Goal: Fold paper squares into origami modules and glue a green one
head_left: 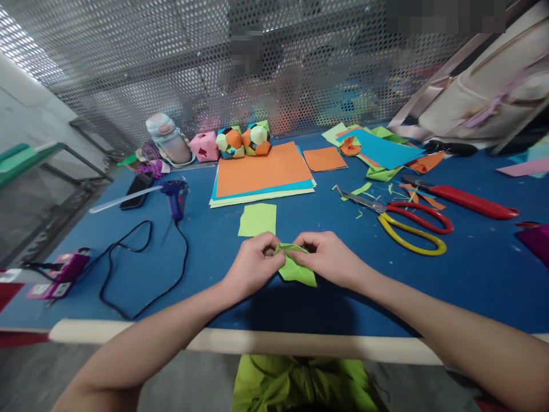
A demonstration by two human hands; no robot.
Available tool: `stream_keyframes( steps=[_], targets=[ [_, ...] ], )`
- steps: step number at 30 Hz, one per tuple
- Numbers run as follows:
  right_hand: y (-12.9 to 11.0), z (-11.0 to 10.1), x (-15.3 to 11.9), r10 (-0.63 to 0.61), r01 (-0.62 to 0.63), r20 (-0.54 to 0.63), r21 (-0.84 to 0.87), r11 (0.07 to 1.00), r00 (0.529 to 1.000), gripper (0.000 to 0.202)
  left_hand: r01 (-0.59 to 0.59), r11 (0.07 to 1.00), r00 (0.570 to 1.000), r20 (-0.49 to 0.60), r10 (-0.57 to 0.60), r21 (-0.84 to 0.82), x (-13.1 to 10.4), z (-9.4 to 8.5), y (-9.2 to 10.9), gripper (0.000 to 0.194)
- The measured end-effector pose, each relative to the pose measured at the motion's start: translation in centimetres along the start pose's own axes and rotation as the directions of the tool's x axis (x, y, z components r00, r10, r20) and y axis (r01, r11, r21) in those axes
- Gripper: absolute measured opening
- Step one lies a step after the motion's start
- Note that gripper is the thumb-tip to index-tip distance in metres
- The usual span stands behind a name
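A: What are you holding between your two hands?

B: You have a piece of green paper point(300, 273), small and bright yellow-green, close to your edge of the blue table point(223, 252).

A: How does the paper look?

B: It is creased and folded, not flat. Its upper part bunches into a narrow ridge between your hands. The lower part spreads towards you as a smooth flap with an uneven edge, drawn to a point at the lower right. Soft shading marks the bends. Your fingers cover both upper ends, so you can't see its whole outline from here.

A: And your fingers?

B: Your left hand point(259, 260) has its thumb and curled fingers closed on the paper's left end. Your right hand point(328, 257) pinches the right end, its thumb lying along the front. Whether the paper's underside touches the table, I cannot tell.

A: What lies near you?

B: Just beyond your left hand is a flat green sheet point(258, 221), paler than your piece, roughly square, its left edge ragged. Behind that sits a stack point(261, 170) with orange on top and blue and pale green edges showing below. To the right of your right hand, well apart from it, lie your scissors point(381, 209), with one red handle and one yellow.
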State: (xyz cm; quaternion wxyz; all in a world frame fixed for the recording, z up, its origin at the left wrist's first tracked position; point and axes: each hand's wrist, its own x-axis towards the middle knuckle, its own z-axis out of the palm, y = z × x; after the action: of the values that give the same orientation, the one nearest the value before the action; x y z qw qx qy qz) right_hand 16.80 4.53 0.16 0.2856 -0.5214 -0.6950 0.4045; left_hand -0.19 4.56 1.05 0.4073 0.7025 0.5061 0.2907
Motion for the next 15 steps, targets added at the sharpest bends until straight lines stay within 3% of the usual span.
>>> stream_keyframes(
  steps=[15],
  targets=[
    [-0.09, -0.33, -0.1, -0.008, 0.01, -0.038, 0.031, 0.999, 0.999, 0.02, -0.037, 0.995, 0.999, 0.016, 0.035, 0.092, -0.04, -0.24, 0.3, 0.015]
  ],
)
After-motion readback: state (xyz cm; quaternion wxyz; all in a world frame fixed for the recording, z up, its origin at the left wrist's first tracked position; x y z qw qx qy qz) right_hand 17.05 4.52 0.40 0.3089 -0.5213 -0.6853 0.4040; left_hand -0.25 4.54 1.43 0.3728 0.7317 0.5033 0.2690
